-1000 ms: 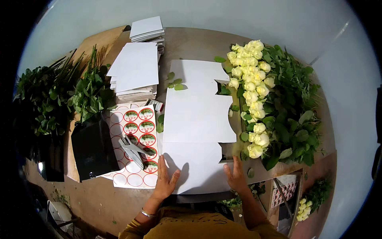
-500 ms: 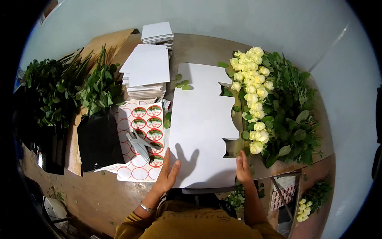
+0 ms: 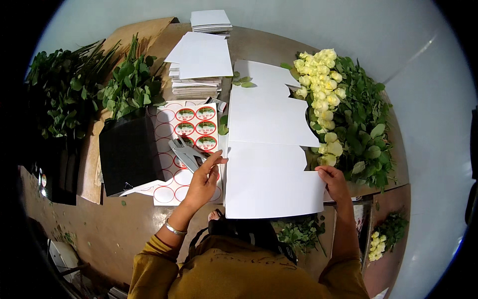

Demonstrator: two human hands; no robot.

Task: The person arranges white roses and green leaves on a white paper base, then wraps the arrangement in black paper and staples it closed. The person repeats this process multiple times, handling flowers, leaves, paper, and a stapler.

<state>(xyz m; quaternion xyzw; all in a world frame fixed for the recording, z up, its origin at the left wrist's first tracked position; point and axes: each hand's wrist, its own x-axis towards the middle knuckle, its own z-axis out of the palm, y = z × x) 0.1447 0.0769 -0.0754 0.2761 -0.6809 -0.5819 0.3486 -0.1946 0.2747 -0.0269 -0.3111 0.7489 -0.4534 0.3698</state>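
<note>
A white card sheet (image 3: 271, 122) with notches cut along its right edge lies in front of me. My right hand (image 3: 335, 183) pinches its near right edge between thumb and fingers. At the left edge, my left hand (image 3: 203, 180) has its fingers partly stretched and apart, the fingertips at the card's border. Just beyond that hand, a grey stapler (image 3: 185, 153) rests on a sheet of round red-rimmed stickers (image 3: 205, 128); the hand covers part of it. Pale yellow roses (image 3: 321, 84) with leafy stems line the card's right side.
Stacked white cards (image 3: 201, 60) stand at the back left, a smaller stack (image 3: 211, 21) behind them. Leafy stems (image 3: 130, 89) lie at the left, by a black sheet (image 3: 130, 154). More roses (image 3: 377, 245) sit low at the right. Loose leaves (image 3: 242, 81) lie by the card.
Both hands have moved forward along the card's sides. My right hand, earlier held open beside it, now pinches its edge. The whole view has shifted slightly.
</note>
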